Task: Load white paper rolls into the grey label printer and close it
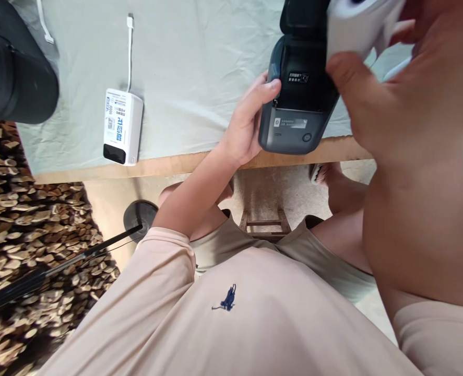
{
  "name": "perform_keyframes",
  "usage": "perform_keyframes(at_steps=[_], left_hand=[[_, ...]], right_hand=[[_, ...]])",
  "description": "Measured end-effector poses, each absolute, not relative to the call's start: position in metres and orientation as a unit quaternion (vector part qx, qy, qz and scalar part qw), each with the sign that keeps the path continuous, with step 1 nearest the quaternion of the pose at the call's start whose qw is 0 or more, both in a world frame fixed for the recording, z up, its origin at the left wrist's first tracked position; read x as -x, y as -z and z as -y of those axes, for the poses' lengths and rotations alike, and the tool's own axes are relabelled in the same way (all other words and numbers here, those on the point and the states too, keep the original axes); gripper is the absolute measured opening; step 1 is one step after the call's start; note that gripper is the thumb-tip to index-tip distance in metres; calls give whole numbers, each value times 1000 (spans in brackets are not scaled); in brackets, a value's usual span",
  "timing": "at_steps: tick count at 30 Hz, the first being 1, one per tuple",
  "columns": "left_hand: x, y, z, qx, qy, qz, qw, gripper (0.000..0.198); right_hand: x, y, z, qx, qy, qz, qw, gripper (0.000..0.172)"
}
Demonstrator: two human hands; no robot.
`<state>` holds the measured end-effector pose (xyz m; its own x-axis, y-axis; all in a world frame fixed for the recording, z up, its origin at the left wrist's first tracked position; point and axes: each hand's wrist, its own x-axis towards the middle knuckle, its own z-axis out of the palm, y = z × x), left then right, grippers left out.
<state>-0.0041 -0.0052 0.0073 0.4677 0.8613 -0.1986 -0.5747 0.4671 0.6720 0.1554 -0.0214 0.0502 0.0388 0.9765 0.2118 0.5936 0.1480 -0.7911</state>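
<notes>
My left hand (247, 117) grips the left side of a dark grey portable label printer (284, 137), thumb on its edge. The printer's lid (305, 18) is flipped up, and its black inner bay shows a small white-printed label. A power button sits on the lower front. Close to the camera, my right hand (391, 89) is closed around a white paper roll (346, 28), thumb along its lower side. The roll is held at the upper right of the printer and covers part of its lid and bay. Some right-hand fingers are out of sight behind the roll.
A white power bank (122, 128) with a short white cable (130, 52) lies on the pale cloth (200, 47) over the table. A black rounded object (18, 68) stands at the upper left. Below are a stand with a round base (139, 214) and stacked firewood (4, 209).
</notes>
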Motion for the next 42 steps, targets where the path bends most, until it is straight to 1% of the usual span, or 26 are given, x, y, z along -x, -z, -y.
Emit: perform_keyframes(at_steps=[2, 3, 7, 10, 17, 24, 30, 37, 42], left_hand=[[4, -7, 6, -291, -444, -257, 808, 11], [4, -8, 7, -303, -444, -257, 803, 12], [4, -7, 7, -327, -441, -277, 788, 13], [5, -8, 6, -332, -425, -285, 793, 14], [4, -11, 7, -326, -412, -309, 793, 14], [3, -10, 9, -313, -428, -290, 797, 15], [4, -8, 8, -302, -432, -289, 799, 13], [3, -6, 8, -335, -431, -298, 783, 15], [3, -6, 8, -352, -419, -300, 782, 14]], right_hand=[[-154, -55, 22, 612, -159, 725, 272, 47], [-153, -57, 22, 615, -132, 742, 230, 45], [-150, -58, 20, 636, -88, 748, 168, 36], [-149, -60, 20, 643, -76, 750, 135, 33], [-145, -68, 23, 671, -62, 730, 118, 35], [-145, -68, 21, 662, -85, 732, 139, 35], [-144, -73, 23, 677, -90, 723, 109, 36], [-139, -62, 20, 682, -83, 725, 55, 38], [-139, -55, 20, 676, -91, 729, 49, 37]])
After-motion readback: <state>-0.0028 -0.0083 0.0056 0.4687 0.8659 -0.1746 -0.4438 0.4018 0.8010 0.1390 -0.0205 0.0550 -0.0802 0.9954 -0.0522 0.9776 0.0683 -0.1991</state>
